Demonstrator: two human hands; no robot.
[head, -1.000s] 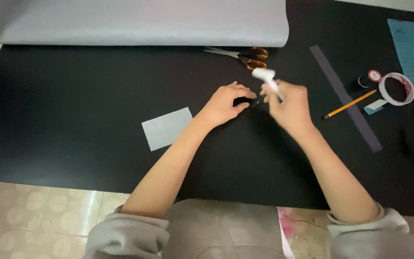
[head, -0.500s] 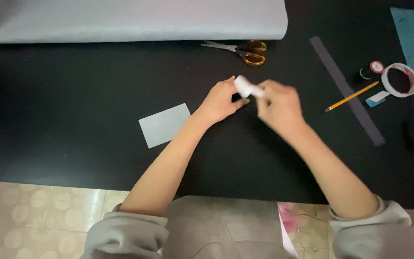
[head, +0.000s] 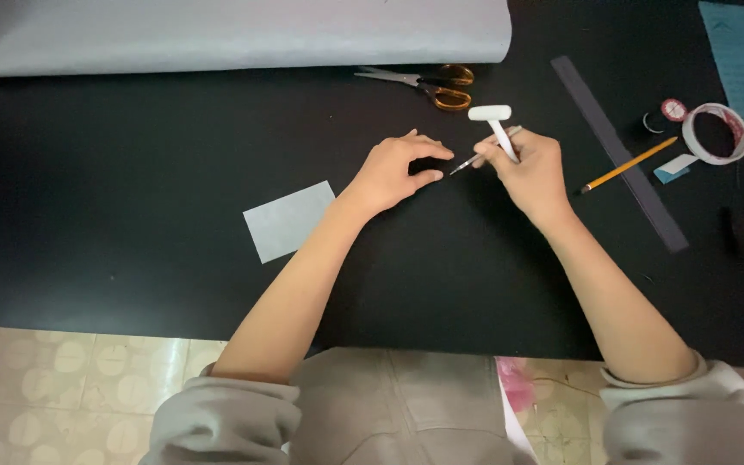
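Black table (head: pixel 131 258) fills most of the view, pale patterned tile floor (head: pixel 62 379) below its near edge. Big roll of grey paper (head: pixel 234 34) lies along the far edge. Scissors with yellow handles (head: pixel 419 83) just in front of the roll. Small grey paper rectangle (head: pixel 290 220) lies flat, left of the left forearm. Off to the right: long dark ruler strip (head: pixel 617 155) lying diagonal, yellow pencil (head: pixel 629 164) across it, tape roll (head: pixel 715 133) near, blue sheet (head: pixel 742 60) at far right corner. Nothing blocks the hands.

Right hand (head: pixel 531 172) mid-table, fingers (head: pixel 497 155) curled tight around a slim craft knife (head: pixel 484 151) plus a white T-shaped tool (head: pixel 497 129) that sticks up out of the grip. Knife tip points left, toward the left hand (head: pixel 393 172). Left hand rests on table, fingers (head: pixel 428 151) loosely bent and slightly apart, thumb and forefinger tips just beside the blade tip; cannot tell if they touch it or pinch anything.
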